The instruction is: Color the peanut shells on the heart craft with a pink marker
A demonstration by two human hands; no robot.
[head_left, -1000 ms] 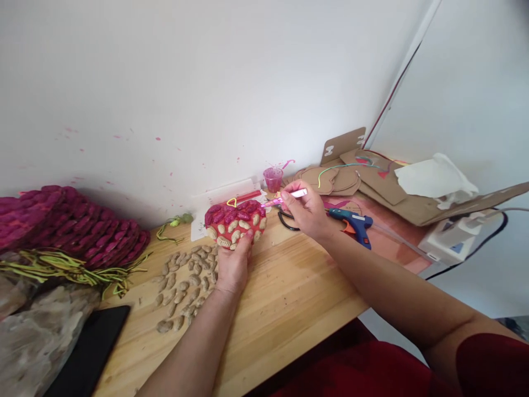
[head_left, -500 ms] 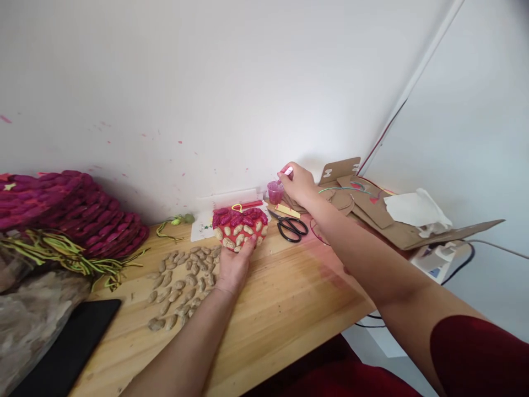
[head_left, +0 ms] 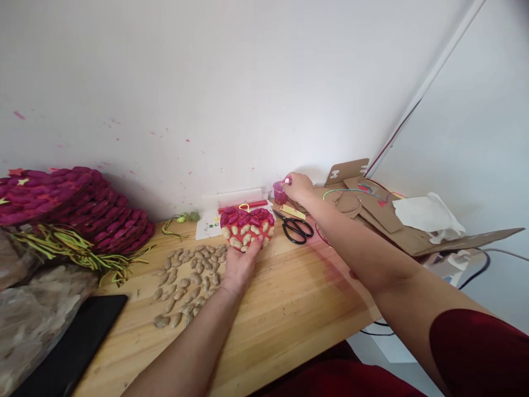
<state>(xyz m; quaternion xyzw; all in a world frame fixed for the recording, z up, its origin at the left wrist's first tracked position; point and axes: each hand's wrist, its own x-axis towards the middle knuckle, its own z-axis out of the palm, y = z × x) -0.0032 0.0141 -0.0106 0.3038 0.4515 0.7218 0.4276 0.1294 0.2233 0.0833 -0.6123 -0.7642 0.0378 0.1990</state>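
My left hand (head_left: 242,267) is closed on the lower edge of a peanut-covered craft piece (head_left: 248,229), with the thumb on its front. Its upper peanuts are painted magenta, the lower ones are bare on a red backing, and a yellow loop tops it. At the small clear cup of pink paint (head_left: 280,193), my right hand (head_left: 298,186) pinches a paintbrush (head_left: 288,181). Only the brush's pale handle end shows; its bristles are hidden. Black-handled scissors (head_left: 296,227) lie between the two hands, near a yellow strip (head_left: 292,212).
Loose peanuts (head_left: 188,281) are spread left of my left forearm. A stack of magenta peanut pieces (head_left: 103,209) with yellow-green cords (head_left: 78,251) stands far left, by a plastic bag (head_left: 41,320) and a black flat object (head_left: 78,342). Cut cardboard (head_left: 376,215) and white paper (head_left: 425,215) lie right.
My right hand has lowered with the paintbrush toward the paint cup. My left hand still holds the craft piece. The whole view has shifted slightly.
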